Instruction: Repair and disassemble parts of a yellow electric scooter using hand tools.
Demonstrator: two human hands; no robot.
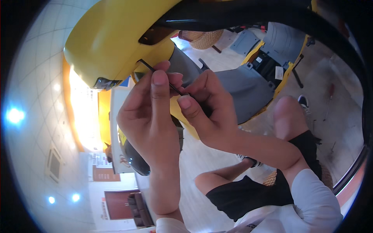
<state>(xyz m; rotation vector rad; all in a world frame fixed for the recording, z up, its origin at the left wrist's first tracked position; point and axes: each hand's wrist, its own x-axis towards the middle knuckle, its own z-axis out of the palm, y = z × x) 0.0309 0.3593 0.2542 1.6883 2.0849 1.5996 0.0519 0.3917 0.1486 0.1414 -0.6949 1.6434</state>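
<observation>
Both my hands are raised in front of the yellow body panel [105,42] of what looks like a scooter. A thin black hex key [147,65] runs slantwise between them, its short bent far end close to the panel's lower edge; whether it sits in a screw cannot be made out. My left hand [149,108] pinches its middle between thumb and fingers. The lower end is gripped by my right hand [213,116], thumb and fingertips closed around it. Below the panel lies the grey footboard section [241,89].
An open compartment [268,68] with black parts shows in the yellow-edged body. On the floor at right lies a red-handled screwdriver [331,92] among small loose items. A wicker seat [206,39] stands beyond the scooter, and a dark curved bar [248,15] crosses overhead.
</observation>
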